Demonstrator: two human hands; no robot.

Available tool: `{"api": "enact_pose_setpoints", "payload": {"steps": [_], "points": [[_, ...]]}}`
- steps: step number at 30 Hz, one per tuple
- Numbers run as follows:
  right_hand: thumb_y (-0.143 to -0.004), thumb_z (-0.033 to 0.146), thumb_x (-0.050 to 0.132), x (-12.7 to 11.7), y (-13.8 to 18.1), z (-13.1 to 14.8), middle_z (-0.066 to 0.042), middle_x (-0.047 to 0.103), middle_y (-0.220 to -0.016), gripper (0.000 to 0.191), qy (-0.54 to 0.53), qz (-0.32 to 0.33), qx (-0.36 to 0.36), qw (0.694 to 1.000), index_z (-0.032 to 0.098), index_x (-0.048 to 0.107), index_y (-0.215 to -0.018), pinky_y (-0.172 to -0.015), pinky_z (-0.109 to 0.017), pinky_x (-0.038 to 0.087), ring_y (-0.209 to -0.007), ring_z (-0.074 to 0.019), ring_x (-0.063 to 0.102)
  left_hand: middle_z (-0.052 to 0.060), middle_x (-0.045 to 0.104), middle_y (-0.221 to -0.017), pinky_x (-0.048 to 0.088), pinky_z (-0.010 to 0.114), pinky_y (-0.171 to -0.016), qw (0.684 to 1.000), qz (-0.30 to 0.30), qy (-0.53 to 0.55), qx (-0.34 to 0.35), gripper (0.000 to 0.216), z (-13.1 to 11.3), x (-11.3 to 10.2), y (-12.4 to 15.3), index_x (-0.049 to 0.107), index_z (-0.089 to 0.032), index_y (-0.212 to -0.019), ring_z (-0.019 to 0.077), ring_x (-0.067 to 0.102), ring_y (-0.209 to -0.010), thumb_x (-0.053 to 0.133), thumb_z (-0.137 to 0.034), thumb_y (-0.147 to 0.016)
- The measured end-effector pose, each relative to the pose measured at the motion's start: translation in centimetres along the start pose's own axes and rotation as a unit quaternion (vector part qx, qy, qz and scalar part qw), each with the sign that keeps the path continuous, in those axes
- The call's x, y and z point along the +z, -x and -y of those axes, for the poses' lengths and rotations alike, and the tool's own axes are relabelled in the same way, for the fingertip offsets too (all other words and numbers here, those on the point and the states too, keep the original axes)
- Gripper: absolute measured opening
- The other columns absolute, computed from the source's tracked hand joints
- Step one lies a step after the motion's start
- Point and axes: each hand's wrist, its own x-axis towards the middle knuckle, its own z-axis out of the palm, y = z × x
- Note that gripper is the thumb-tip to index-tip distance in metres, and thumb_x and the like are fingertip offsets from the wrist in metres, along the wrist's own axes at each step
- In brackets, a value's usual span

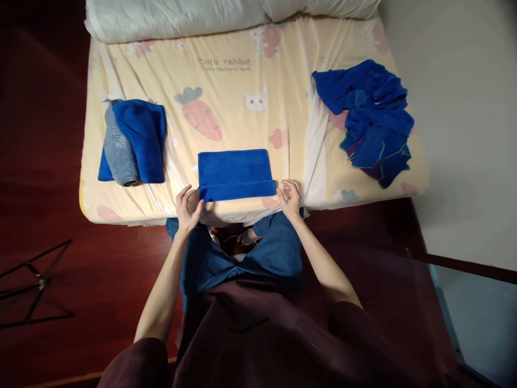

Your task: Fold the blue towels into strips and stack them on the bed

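A blue cloth, like a small towel, lies flat on the bed in front of me. Its near edge is folded over into a narrow strip. My left hand is at the cloth's near left corner, fingers curved and apart, with the thumb beside that corner. By the right end of the folded strip is my right hand, its thumb close to the edge and its fingers loosely bent. Neither hand appears to grip the cloth; whether the thumbs touch it I cannot tell.
Folded blue cloths with a grey roll lie on the left of the bed. A crumpled heap of blue cloths is on the right. A pale rolled quilt lies along the far side. A black metal stand is on the floor at left.
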Motion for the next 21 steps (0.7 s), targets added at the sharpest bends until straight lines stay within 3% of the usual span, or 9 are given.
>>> {"api": "enact_pose_setpoints", "payload": {"steps": [5, 10, 13, 17, 21], "points": [[-0.093, 0.033, 0.063, -0.6, -0.5, 1.8, -0.009, 0.058, -0.145, 0.046, 0.072, 0.147, -0.142, 0.976, 0.024, 0.061, -0.137, -0.116, -0.054, 0.044, -0.136, -0.0296, 0.053, 0.010, 0.046, -0.156, 0.033, 0.058, -0.121, 0.982, 0.152, -0.023, 0.109, 0.052, -0.5, -0.3, -1.1, 0.052, -0.025, -0.142, 0.0317, 0.036, -0.149, 0.060, -0.045, -0.095], [-0.091, 0.022, 0.060, 0.5, -1.3, 1.3, -0.004, 0.054, -0.151, 0.054, 0.122, 0.214, -0.175, 0.953, 0.025, 0.055, -0.145, -0.119, -0.057, 0.039, -0.144, -0.0281, 0.046, 0.009, 0.047, -0.156, 0.030, 0.062, -0.122, 0.959, 0.231, -0.045, 0.156, 0.057, 1.0, 0.9, -2.4, 0.047, -0.024, -0.149, 0.0322, 0.034, -0.150, 0.053, -0.041, -0.096], [-0.088, 0.015, 0.058, 1.4, -1.7, 0.4, -0.004, 0.055, -0.151, 0.058, 0.126, 0.213, -0.173, 0.953, 0.025, 0.056, -0.145, -0.119, -0.055, 0.040, -0.144, -0.0270, 0.046, 0.009, 0.046, -0.157, 0.031, 0.061, -0.122, 0.959, 0.230, -0.048, 0.158, 0.060, 1.8, 1.8, -2.7, 0.045, -0.023, -0.151, 0.0319, 0.034, -0.150, 0.054, -0.037, -0.094], [-0.083, 0.002, 0.052, 2.3, -2.0, -0.5, -0.001, 0.056, -0.149, 0.067, 0.109, 0.184, -0.168, 0.962, 0.026, 0.057, -0.145, -0.119, -0.051, 0.043, -0.141, -0.0248, 0.049, 0.009, 0.051, -0.153, 0.036, 0.059, -0.119, 0.973, 0.180, -0.037, 0.142, 0.059, 2.3, 2.7, -2.8, 0.051, -0.022, -0.147, 0.0314, 0.041, -0.145, 0.056, -0.029, -0.089], [-0.081, -0.005, 0.043, 2.0, -1.1, -1.1, 0.003, 0.061, -0.144, 0.072, 0.072, 0.168, -0.169, 0.969, 0.030, 0.059, -0.143, -0.116, -0.050, 0.048, -0.136, -0.0225, 0.054, 0.008, 0.058, -0.146, 0.040, 0.058, -0.115, 0.980, 0.153, -0.017, 0.124, 0.053, 2.5, 2.4, -1.7, 0.058, -0.023, -0.141, 0.0288, 0.049, -0.138, 0.048, -0.017, -0.089]]}}
